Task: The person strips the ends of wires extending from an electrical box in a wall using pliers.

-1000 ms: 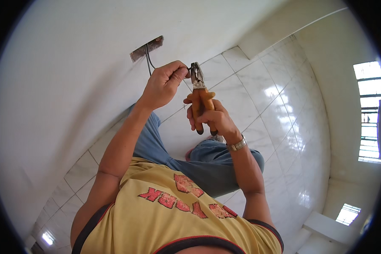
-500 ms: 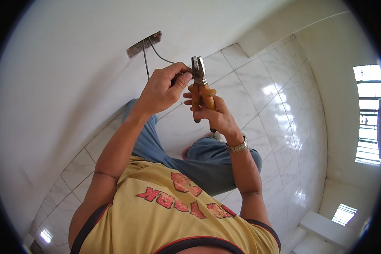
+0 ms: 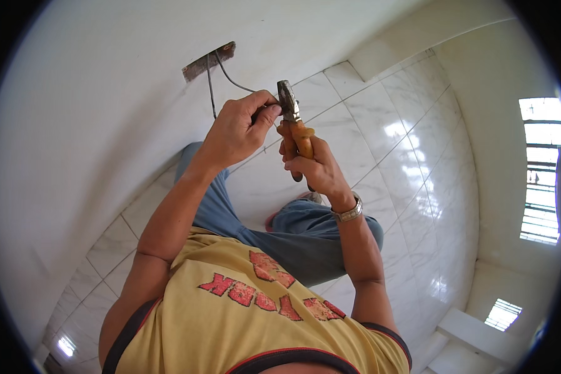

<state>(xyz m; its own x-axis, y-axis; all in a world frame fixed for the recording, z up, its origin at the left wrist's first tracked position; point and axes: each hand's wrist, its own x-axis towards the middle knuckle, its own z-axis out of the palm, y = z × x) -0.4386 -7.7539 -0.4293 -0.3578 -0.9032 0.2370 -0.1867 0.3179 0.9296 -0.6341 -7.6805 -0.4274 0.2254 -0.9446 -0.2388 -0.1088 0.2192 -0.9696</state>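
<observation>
Two grey cables (image 3: pixel 229 80) come out of a rectangular wall box (image 3: pixel 209 61) set in the white wall. My left hand (image 3: pixel 242 126) pinches the end part of one cable between thumb and forefinger. Close beside those fingertips are the metal jaws of the combination pliers (image 3: pixel 302 138), which have orange handles. My right hand (image 3: pixel 321 169) is wrapped round the handles, and the jaws look closed. The cable tip at the jaws is hidden by my fingers. The second cable hangs down behind my left hand.
White wall (image 3: pixel 106 93) rises close on the left. Glossy marble-look tiles (image 3: pixel 380 168) cover the floor. My bent legs in blue jeans (image 3: pixel 293 249) lie below my hands. Barred windows (image 3: pixel 541 168) are at the right, and a ledge (image 3: pixel 386 53) juts out at the far side.
The pliers' jaws and handles have come together as my right hand squeezed. My left hand keeps its pinch on the cable, nearly in the same place.
</observation>
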